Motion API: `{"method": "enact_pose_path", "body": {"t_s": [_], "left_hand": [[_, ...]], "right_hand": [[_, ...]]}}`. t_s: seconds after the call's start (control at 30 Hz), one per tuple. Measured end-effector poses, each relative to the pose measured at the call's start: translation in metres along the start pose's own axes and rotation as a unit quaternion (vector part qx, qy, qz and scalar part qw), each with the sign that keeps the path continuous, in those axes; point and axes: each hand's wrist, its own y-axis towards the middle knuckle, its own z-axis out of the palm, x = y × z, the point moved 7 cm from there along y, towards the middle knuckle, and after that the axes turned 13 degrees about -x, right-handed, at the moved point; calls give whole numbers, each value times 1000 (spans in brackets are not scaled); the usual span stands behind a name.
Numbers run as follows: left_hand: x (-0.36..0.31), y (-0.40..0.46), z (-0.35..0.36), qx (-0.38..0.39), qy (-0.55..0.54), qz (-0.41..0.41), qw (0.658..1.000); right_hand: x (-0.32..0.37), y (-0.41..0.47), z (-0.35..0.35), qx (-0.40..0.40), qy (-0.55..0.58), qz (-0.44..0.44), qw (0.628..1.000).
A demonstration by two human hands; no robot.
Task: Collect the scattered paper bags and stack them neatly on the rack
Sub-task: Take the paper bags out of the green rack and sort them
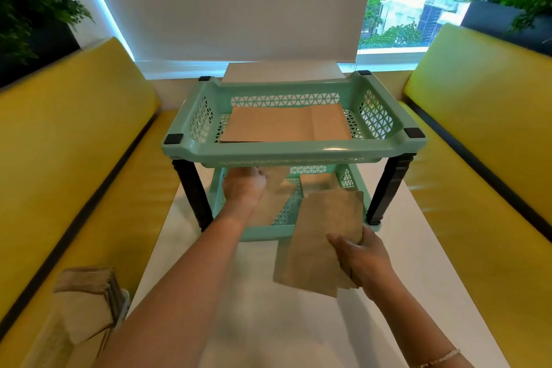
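1. I see a mint-green two-tier rack (294, 148) standing on the white tabletop (268, 323) at the centre of the frame, its tiers joined by dark corner posts.
2. The upper tier holds a flat stack of brown paper bags (283, 125), lying roughly square within the basket walls.
3. The lower tier (263, 230) holds more brown bags (270, 203) at its left side; they are blurred and I cannot count them.
4. My left hand (243, 185) reaches in under the upper tier, fingers (260, 178) resting on that lower bag; the blur keeps me from telling whether they are curled or flat.
5. My right hand (363, 258), at lower right of centre, grips a small bundle of paper bags (321, 243) by its right edge, thumb on top and fingers wrapped below.
6. That bundle hangs tilted just in front of the lower tier, its far corner overlapping the front rim of the rack.
7. At the lower left of the frame another pile of brown bags (89, 296) sits at the tabletop edge, well apart from both hands.
8. Yellow cushioned benches (74, 134) run along both sides, with green plants (30, 6) in dark planters in the upper corners.
9. The front rim of the upper tier hangs over my left hand, hiding part of the lower tier from view.
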Motion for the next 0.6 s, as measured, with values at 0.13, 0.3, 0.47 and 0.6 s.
{"method": "enact_pose_path", "body": {"t_s": [0.13, 0.3, 0.47, 0.6], "left_hand": [[4, -16, -8, 60, -165, -104, 979], [11, -66, 2, 158, -262, -120, 944], [13, -104, 11, 199, -219, -95, 950], [13, -124, 16, 216, -275, -127, 928]], "right_hand": [[4, -5, 1, -6, 33, 7, 999], [6, -13, 3, -32, 74, 21, 997], [12, -25, 9, -20, 113, 17, 993], [13, -36, 16, 18, 115, -5, 993]]}}
